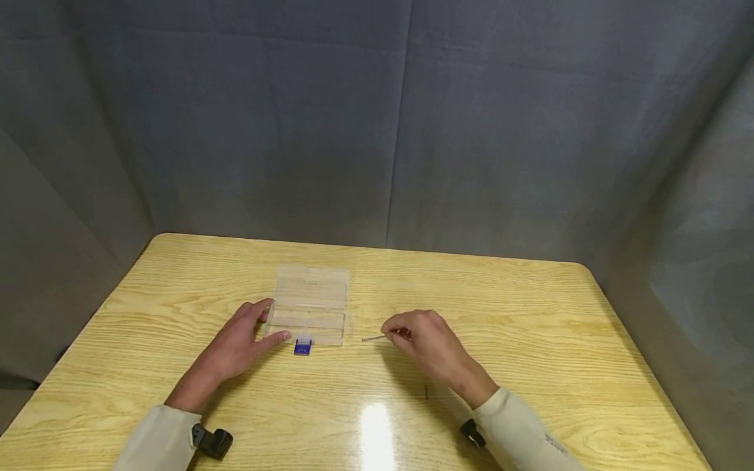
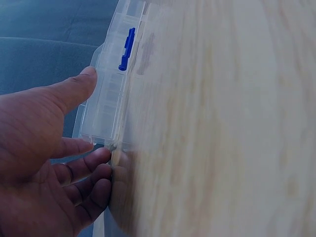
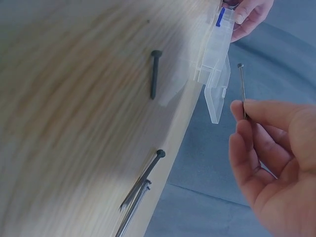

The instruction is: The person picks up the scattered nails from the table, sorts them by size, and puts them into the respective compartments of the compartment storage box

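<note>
Left hand [image 1: 235, 347] lies flat, fingers straight, touching the clear box [image 1: 311, 304] (blue latch [image 1: 302, 347] closed); right hand [image 1: 427, 343] hovers, pinching a nail [image 1: 374, 338].

The clear box [image 1: 311, 304] lies on the table [image 1: 530, 307] with the left hand [image 1: 238, 347] against its left edge, blocking that side. The right hand [image 1: 427, 343], holding a nail [image 1: 373, 338], occupies the space just right of it. Bare tabletop lies behind the box and far right.
</note>
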The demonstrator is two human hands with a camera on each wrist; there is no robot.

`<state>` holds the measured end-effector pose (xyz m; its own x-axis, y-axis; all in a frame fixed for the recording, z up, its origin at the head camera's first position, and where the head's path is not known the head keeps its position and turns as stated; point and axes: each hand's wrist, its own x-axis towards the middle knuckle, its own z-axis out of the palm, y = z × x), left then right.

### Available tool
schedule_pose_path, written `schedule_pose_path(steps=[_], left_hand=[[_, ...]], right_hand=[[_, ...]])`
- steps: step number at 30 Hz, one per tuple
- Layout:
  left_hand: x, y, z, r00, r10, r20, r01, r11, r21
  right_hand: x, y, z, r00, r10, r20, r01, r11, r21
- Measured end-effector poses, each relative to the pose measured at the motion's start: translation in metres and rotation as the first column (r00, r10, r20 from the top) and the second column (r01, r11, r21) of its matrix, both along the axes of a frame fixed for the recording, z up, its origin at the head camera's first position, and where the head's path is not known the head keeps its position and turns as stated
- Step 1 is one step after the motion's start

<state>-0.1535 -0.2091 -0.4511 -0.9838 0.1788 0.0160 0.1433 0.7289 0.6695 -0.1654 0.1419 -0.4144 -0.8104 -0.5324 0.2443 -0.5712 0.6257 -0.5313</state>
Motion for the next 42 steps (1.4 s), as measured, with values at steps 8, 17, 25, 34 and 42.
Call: schedule_pose_path(steps=[8, 17, 25, 34, 42], left_hand=[[0.000, 0.000, -0.001, 1.000, -0.001, -0.014, 0.001, 1.000, -0.001], [-0.001, -0.002, -0.003, 1.000, -0.005, -0.013, 0.005, 1.000, -0.009], [-0.002, -0.002, -0.002, 1.000, -0.012, -0.018, 0.012, 1.000, 0.001], [-0.004, -0.003, -0.001, 1.000, -0.018, -0.020, 0.018, 1.000, -0.004], [-0.005, -0.002, -0.001, 0.999, -0.031, -0.019, 0.032, 0.999, 0.005]], right_hand=[[-0.004, -0.008, -0.001, 0.999, 0.011, 0.040, -0.010, 1.000, -0.026], [-0.011, -0.018, 0.002, 0.997, 0.041, 0.064, -0.037, 0.998, -0.056], [-0.021, -0.034, 0.003, 0.997, 0.043, 0.060, -0.040, 0.998, -0.043], [-0.037, -0.056, 0.005, 0.996, 0.070, 0.050, -0.070, 0.998, -0.004], [-0.052, -0.073, 0.006, 0.995, 0.078, 0.064, -0.079, 0.997, 0.013]])
